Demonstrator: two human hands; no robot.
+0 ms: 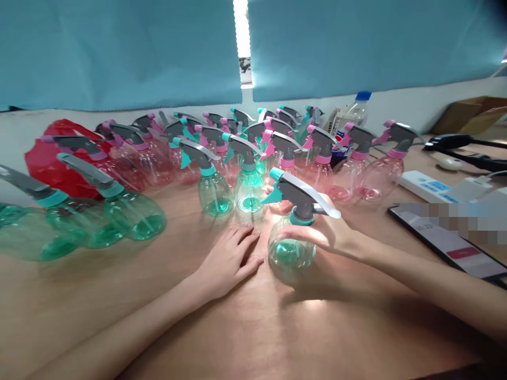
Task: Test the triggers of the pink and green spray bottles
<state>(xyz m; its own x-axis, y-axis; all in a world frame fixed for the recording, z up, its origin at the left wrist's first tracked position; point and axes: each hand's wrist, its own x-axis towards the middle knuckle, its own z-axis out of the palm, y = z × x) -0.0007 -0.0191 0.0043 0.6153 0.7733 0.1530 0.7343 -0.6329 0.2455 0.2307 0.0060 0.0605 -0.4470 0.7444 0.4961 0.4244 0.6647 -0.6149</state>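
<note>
My right hand [330,232] is wrapped round the body of a green spray bottle [293,256], which stands upright with its grey and teal trigger head pointing left. Some of its fingers are hidden behind the bottle. Flat on the table, my left hand [227,261] lies just left of that bottle, fingers apart and holding nothing. Beyond my hands stand two more green spray bottles [249,190], side by side. Pink spray bottles [287,166] fill the rows behind and to the right of them.
Several green spray bottles [134,216] are grouped on the left, before a red plastic bag [59,163]. To the right lie a phone [443,243] and a white power strip [425,184]. A blue-capped bottle [356,111] and a cardboard box [467,116] stand at the back.
</note>
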